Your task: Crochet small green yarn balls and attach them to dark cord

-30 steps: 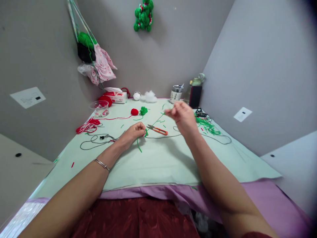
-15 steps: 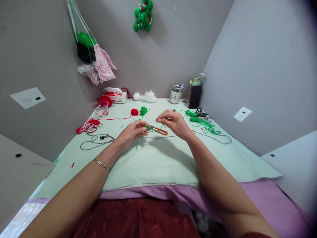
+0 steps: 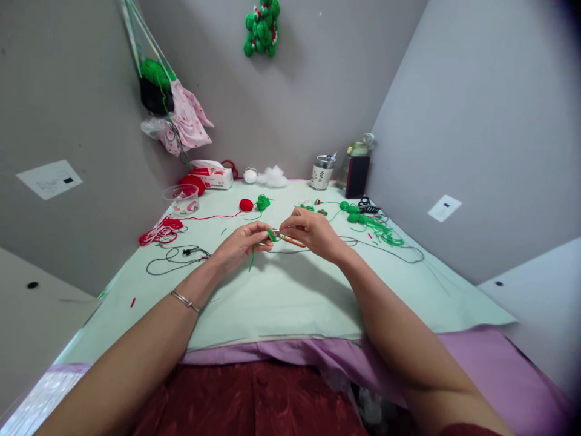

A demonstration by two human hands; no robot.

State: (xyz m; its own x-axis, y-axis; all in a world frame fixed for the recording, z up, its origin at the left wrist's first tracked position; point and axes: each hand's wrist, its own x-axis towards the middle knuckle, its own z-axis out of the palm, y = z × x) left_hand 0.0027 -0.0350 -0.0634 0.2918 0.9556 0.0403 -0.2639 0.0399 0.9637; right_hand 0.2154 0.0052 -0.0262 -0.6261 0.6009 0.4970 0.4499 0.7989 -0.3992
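My left hand is closed, with thumb and fingers pinching a small green crocheted piece. A loose green yarn tail hangs from it. My right hand is in a pinch close beside the piece, its fingertips nearly touching it. What those fingertips grip is too small to make out. Orange-handled thread snips lie on the table just under the right hand and are partly covered by it. Small green crocheted pieces rest behind the right hand.
Red and green yarn balls sit behind my hands. Tangled red yarn and a clear tub are on the left. Green balls with strands, black scissors and a dark cord lie right. A tissue box stands at the back.
My right hand has come down and left from a raised position, where a green strand stretched from the piece, to right beside it. The left hand has turned slightly, keeping its hold.
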